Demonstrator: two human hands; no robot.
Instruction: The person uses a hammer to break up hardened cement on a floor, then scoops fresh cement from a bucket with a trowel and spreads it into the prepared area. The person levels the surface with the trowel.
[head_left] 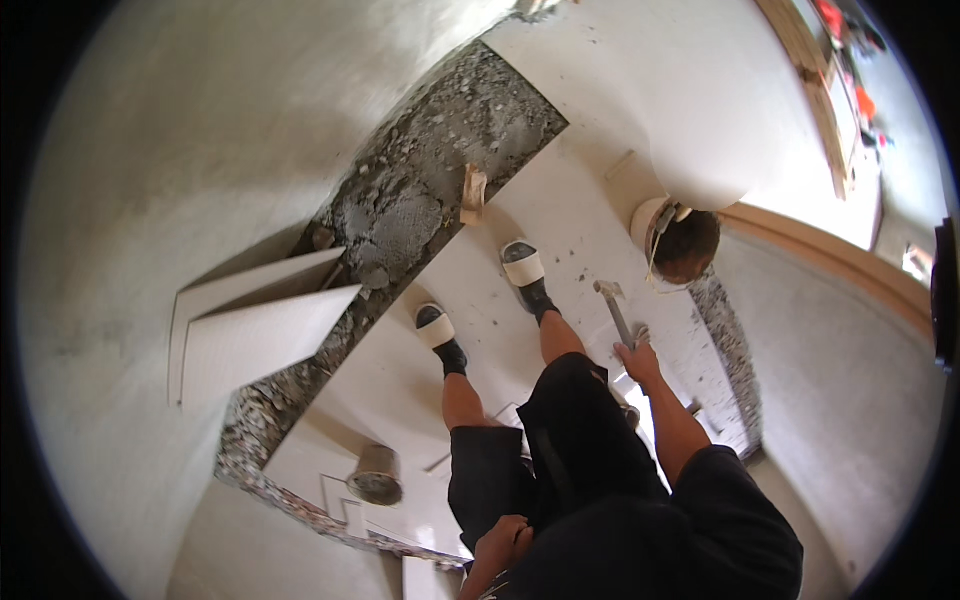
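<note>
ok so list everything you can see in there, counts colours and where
leaning tiles: at least 2, white, by left wall
rubble strips: at least 2, grey, left and right
wood block: 1, tan, left strip's edge
floor tiles: uncounted, white, underfoot
buckets: 2, pale/greyish, lower left, upper right
wooden edging: brown, right
small items: several, red/orange, far upper right, unclear
sandals: 2, cream straps, on feet
hammer-like tool: 1, grey handle, pale head, right of centre
hands: 2, bare, left at lap, right gripping tool

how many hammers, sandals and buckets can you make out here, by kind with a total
Hammers: 1 (hammer in the right hand)
Sandals: 2 (left sandal, right sandal)
Buckets: 2 (left bucket, right bucket)
Total: 5
</note>
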